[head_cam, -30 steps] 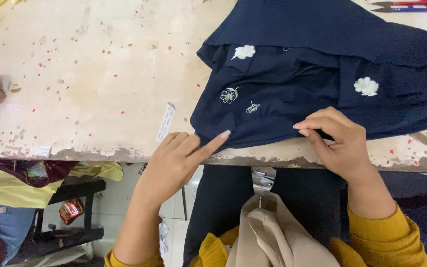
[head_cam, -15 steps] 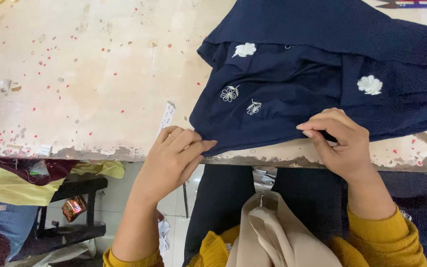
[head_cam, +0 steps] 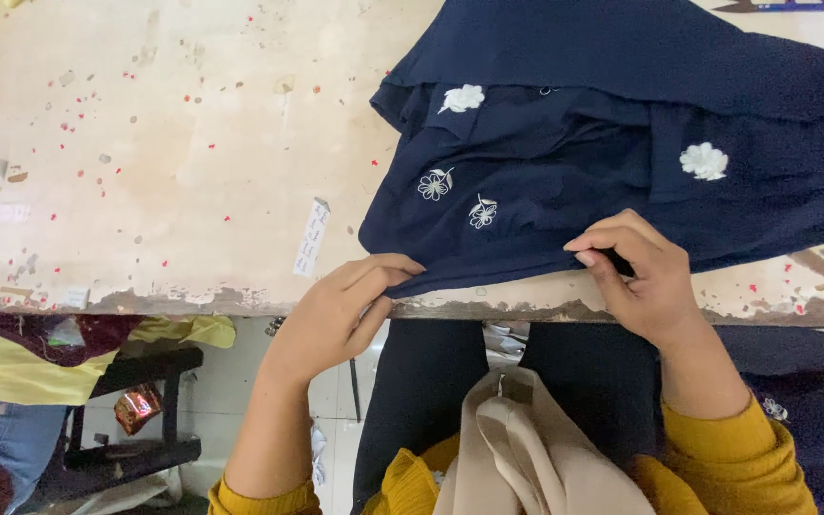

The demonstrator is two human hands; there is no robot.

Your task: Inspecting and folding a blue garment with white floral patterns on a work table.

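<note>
Your left hand (head_cam: 336,310) and right hand (head_cam: 636,272) each pinch, apparently, the navy embroidered garment's (head_cam: 603,143) lower hem, frame centre, on the worn table (head_cam: 145,143).

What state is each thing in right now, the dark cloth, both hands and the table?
Navy blue fabric garment with white flower embroidery: folded, lying on the table.
Left hand: pinching the garment's corner.
Right hand: gripping the garment's near edge.
Worn beige worktable: paint-speckled, edge chipped.
</note>
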